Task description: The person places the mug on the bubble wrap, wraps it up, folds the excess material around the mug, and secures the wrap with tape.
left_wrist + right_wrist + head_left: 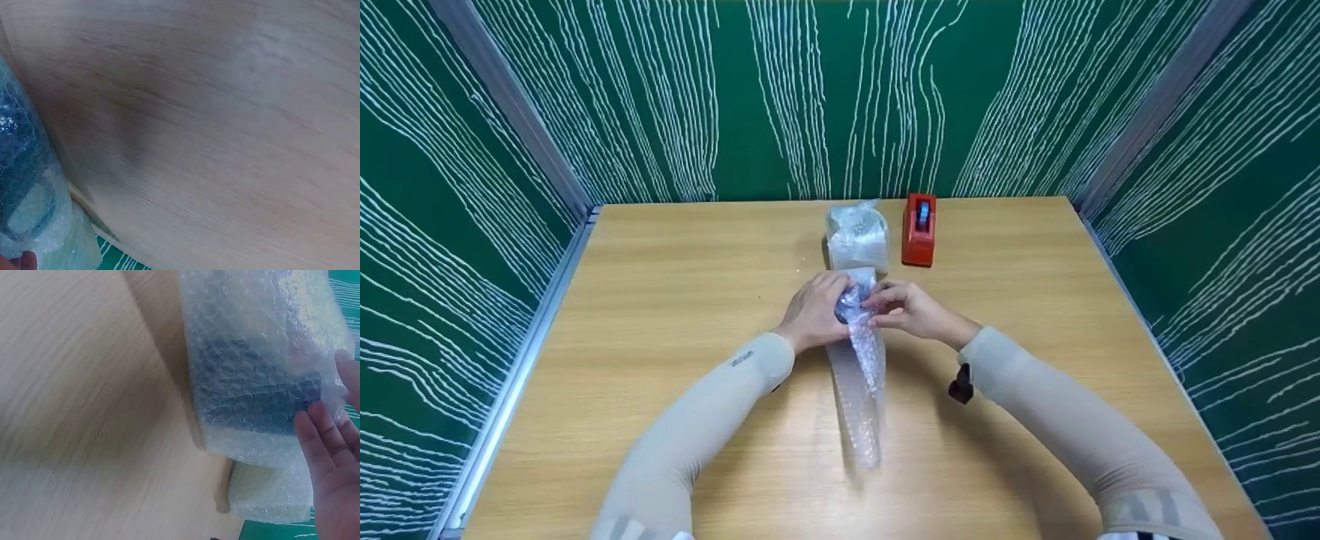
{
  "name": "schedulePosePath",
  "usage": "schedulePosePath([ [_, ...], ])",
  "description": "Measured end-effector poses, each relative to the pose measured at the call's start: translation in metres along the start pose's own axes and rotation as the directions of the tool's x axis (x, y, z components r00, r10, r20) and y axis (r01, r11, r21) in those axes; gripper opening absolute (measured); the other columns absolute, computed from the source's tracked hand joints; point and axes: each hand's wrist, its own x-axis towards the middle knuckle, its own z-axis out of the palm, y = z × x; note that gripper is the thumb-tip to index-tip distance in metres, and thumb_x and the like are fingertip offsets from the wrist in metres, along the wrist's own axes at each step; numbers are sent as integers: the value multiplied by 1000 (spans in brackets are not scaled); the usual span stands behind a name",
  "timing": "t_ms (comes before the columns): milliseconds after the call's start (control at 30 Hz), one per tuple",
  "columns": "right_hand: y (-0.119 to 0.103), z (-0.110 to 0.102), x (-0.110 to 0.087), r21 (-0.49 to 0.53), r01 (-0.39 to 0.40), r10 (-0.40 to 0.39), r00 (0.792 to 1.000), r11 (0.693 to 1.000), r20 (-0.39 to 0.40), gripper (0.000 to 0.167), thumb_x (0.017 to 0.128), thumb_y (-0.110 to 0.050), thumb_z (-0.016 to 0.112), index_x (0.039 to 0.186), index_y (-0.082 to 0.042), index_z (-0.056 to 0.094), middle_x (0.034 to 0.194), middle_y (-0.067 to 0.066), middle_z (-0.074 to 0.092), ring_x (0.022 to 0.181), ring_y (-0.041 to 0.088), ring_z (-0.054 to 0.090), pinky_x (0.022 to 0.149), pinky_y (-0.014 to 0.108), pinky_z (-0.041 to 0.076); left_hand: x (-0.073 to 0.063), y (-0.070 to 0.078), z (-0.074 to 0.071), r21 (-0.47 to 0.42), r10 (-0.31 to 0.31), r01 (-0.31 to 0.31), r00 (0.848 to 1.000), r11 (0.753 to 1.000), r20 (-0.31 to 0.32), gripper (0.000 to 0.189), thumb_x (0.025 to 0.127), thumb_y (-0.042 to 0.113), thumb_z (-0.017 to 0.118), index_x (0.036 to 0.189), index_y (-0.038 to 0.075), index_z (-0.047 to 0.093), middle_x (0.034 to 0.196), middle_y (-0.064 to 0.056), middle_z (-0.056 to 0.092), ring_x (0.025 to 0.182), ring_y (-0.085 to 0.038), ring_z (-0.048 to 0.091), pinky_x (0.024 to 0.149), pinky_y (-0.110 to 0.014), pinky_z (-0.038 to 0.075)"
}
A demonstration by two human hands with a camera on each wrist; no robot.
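Observation:
A strip of clear bubble wrap [859, 420] runs down the middle of the table. Part of it is folded over a dark object [247, 391] whose kind is blurred by the bubbles. My left hand [815, 309] holds this wrapped object from the left, its thumb toward me. In the left wrist view only fingertips [27, 261] show, below the wrapped object. From the other side my right hand [913, 309] pinches the upper layer of wrap between thumb and fingers. The right wrist view shows those fingers [320, 439] against the plastic over the dark object.
Beyond the hands a roll of bubble wrap [857, 234] stands toward the back of the wooden table [697, 262]. A red tape dispenser [919, 232] is just right of it. Green walls [862, 97] with white lines enclose the table at the back and sides.

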Motion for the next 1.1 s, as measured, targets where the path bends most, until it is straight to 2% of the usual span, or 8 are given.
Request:
schedulePosePath([
  [200, 0, 7, 3, -29, -3, 2, 999, 1000, -46, 16, 97, -7, 81, 112, -1, 82, 119, 18, 68, 112, 31, 65, 104, 49, 62, -1, -8, -9, -57, -10, 16, 995, 998, 102, 81, 85, 51, 88, 147, 8, 59, 156, -12, 59, 150, -33, 50, 130, -52, 39],
  [367, -3, 13, 4, -74, 3, -11, 995, 997, -100, 11, 97, -7, 82, 105, 0, 80, 111, 16, 67, 101, 25, 66, 93, 32, 60, -2, -15, -27, -145, -20, 58, 968, 988, 251, 90, 85, 48, 90, 159, 16, 52, 170, -7, 46, 160, -30, 39, 134, -52, 33],
  [533, -3, 20, 4, -112, 5, -22, 989, 994, -148, 10, 95, -7, 83, 98, 0, 76, 102, 13, 64, 91, 20, 63, 82, 23, 56, -2, -16, -43, -190, -25, 96, 938, 977, 345, 72, 98, 32, 69, 166, 19, 47, 176, -2, 38, 166, -29, 31, 136, -52, 28],
  [600, -2, 23, 3, -125, 6, -27, 985, 992, -170, 11, 94, -7, 84, 96, 0, 75, 101, 13, 64, 90, 19, 63, 80, 27, 59, -2, -15, -45, -194, -32, 106, 935, 975, 353, 67, 102, 35, 61, 166, 18, 47, 176, -1, 38, 167, -28, 30, 137, -51, 26],
  [667, -2, 25, 3, -142, 2, -30, 980, 990, -197, 13, 93, -8, 86, 96, -1, 75, 101, 12, 64, 89, 20, 63, 80, 32, 61, -3, -13, -46, -198, -56, 132, 935, 971, 351, 68, 104, 46, 62, 165, 20, 48, 176, 0, 39, 166, -27, 30, 136, -52, 27],
  [833, -1, 33, 1, -184, 1, -50, 963, 983, -263, 18, 90, -10, 90, 95, -3, 74, 100, 10, 65, 89, 21, 64, 80, 44, 63, -2, -11, -41, -213, -92, 166, 944, 963, 317, 90, 90, 69, 77, 163, 23, 51, 174, -1, 43, 164, -27, 36, 133, -54, 33],
  [933, -1, 38, -1, -209, 29, -91, 952, 978, -292, 21, 88, -9, 91, 94, -3, 72, 99, 10, 64, 90, 21, 63, 80, 46, 63, -1, -11, -38, -224, -88, 159, 951, 962, 297, 90, 88, 65, 83, 161, 21, 53, 172, -3, 47, 162, -28, 40, 132, -53, 36],
  [1100, 6, 40, -7, -221, 112, -177, 938, 969, -299, 22, 88, -7, 90, 101, -2, 73, 108, 11, 68, 96, 23, 67, 86, 35, 64, -1, -11, -37, -224, -82, 150, 955, 963, 286, 86, 89, 58, 86, 160, 19, 55, 170, -4, 49, 160, -28, 42, 132, -52, 36],
])
